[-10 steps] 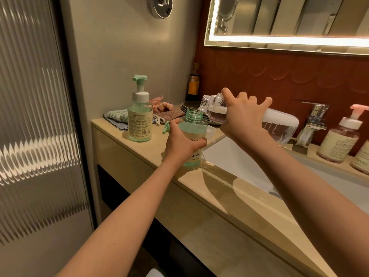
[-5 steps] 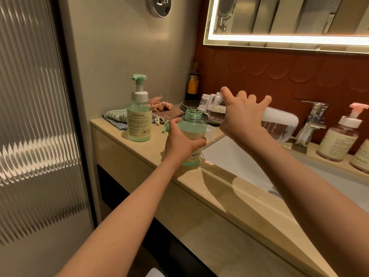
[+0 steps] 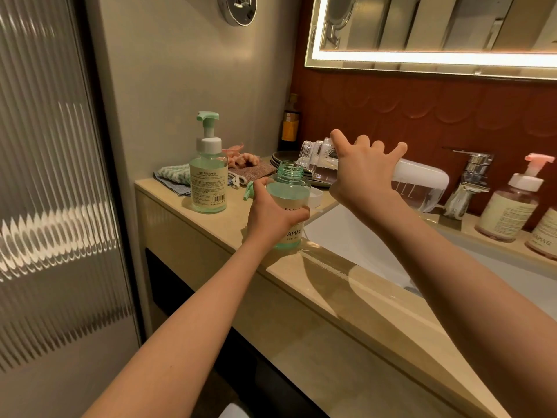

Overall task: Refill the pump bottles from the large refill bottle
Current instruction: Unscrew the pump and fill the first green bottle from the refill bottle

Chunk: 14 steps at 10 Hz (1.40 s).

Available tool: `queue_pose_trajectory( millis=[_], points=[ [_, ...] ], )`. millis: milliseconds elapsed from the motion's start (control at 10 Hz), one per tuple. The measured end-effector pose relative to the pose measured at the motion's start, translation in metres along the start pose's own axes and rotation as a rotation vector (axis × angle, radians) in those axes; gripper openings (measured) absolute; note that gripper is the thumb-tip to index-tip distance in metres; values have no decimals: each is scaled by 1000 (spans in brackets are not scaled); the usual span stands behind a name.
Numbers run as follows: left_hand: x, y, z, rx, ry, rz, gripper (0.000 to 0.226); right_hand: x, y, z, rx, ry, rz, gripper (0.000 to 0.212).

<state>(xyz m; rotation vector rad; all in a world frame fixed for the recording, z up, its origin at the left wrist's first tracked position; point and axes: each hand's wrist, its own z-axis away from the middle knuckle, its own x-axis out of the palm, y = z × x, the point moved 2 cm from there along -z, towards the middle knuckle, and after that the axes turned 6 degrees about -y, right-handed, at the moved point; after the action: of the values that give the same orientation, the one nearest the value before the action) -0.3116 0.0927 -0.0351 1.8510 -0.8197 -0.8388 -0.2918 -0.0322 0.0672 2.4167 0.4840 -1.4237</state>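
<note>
My left hand (image 3: 272,215) grips an open green pump bottle (image 3: 288,196) that stands on the counter edge, its pump head removed. My right hand (image 3: 363,173) holds the large clear refill bottle (image 3: 419,188) tipped almost flat, its open mouth just above the green bottle's neck. A green pump head (image 3: 249,190) lies on the counter behind my left hand. Another green pump bottle (image 3: 208,179) with its pump on stands to the left. Two pink pump bottles (image 3: 509,206) stand at the right by the tap.
The beige counter (image 3: 346,285) holds a white sink (image 3: 355,236) with a chrome tap (image 3: 470,182). Folded cloths (image 3: 171,176), stacked plates (image 3: 280,156) and a dark bottle (image 3: 290,125) sit at the back corner. A ribbed glass door (image 3: 54,206) stands left.
The refill bottle's mouth has dipped slightly closer to the green bottle's neck. Both hands keep their grips and places.
</note>
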Motion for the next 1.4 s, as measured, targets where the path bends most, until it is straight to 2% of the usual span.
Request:
queue_pose_trajectory(
  millis=[1400],
  points=[
    [1,-1,-2,-1,6,4,79,2,-1,-4,2,8,16,67]
  ],
)
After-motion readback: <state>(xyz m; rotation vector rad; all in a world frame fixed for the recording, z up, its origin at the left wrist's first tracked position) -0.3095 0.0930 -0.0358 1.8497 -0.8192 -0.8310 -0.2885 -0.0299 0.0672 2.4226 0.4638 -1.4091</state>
